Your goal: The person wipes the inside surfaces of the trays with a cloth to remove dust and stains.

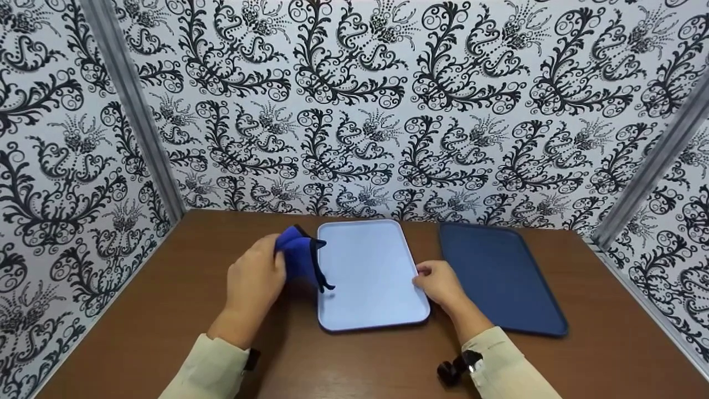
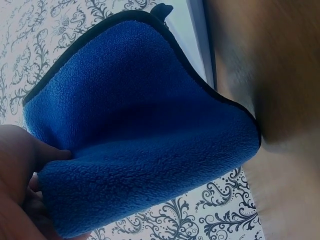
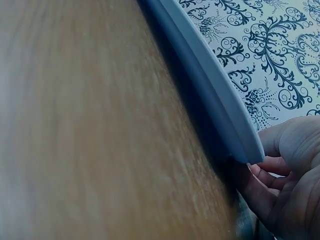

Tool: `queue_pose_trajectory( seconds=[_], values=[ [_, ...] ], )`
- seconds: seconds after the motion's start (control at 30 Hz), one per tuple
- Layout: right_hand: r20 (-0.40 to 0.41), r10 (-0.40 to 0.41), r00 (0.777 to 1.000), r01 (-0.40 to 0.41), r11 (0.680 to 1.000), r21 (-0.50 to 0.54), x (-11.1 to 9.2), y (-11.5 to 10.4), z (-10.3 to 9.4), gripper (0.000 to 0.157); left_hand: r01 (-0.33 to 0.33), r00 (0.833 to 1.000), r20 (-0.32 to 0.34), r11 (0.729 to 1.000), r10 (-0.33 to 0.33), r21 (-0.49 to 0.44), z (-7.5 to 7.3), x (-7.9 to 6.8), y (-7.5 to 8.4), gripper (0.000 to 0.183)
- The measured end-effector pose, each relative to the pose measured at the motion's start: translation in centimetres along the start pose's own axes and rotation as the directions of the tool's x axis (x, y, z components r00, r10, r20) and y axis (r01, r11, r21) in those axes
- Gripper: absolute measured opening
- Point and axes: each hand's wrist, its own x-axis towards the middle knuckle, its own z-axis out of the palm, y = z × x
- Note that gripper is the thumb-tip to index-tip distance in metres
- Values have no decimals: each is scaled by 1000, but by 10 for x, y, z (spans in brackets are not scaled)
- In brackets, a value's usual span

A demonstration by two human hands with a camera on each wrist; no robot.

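Observation:
A folded blue microfiber cloth (image 1: 299,255) with black edging is pinched in my left hand (image 1: 255,274), held up over the left edge of a light-blue tray (image 1: 365,271). In the left wrist view the cloth (image 2: 145,110) spreads out from between thumb and fingers, its fleecy side showing. The tray lies on the table with its long side pointing away from me. My right hand (image 1: 440,282) grips the tray's right rim near the front. In the right wrist view, thumb and fingers of that hand (image 3: 295,170) close round the tray's rim (image 3: 215,75).
To the right of the light tray, a dark blue tray (image 1: 498,277) lies on the brown wooden table (image 1: 183,299), partly behind my right wrist. Patterned black-and-white panels (image 1: 354,111) stand at the back and both sides, with grey posts (image 1: 135,111) at the corners.

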Motion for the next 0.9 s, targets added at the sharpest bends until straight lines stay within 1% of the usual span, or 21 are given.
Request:
queue_pose_trajectory(
  seconds=[0.13,0.27,0.33,0.4,0.47,0.57,0.63,0.8,0.9],
  values=[
    [29,21,999,-24,995,98,-2,-1,0,31,-4,1000,-6,1000,4,-4,0,-1,-1,29],
    [88,53,995,-67,983,170,-3,-2,0,39,-5,1000,-9,1000,5,-3,1,-1,-1,29],
    [127,72,989,-99,970,222,-2,-1,0,43,-8,1000,-12,1000,8,-3,1,0,-1,29],
    [170,91,981,-138,948,287,-2,0,0,46,-9,1000,-15,1000,9,-4,1,0,-1,29],
    [219,105,970,-179,919,351,-1,2,0,49,-9,1000,-16,1000,9,-3,1,0,-1,29],
    [280,99,955,-218,875,433,0,5,0,50,-8,1000,-14,1000,8,4,2,0,-1,29],
    [321,70,944,-228,844,485,0,7,0,48,-8,1000,-12,1000,8,9,2,0,-1,29],
    [403,-32,915,-237,765,599,2,13,-4,34,-1,1000,-1,1000,1,15,3,0,-2,29],
    [433,-79,898,-242,733,636,1,15,-6,30,11,1000,15,1000,-12,21,3,0,-3,30]
  ],
)
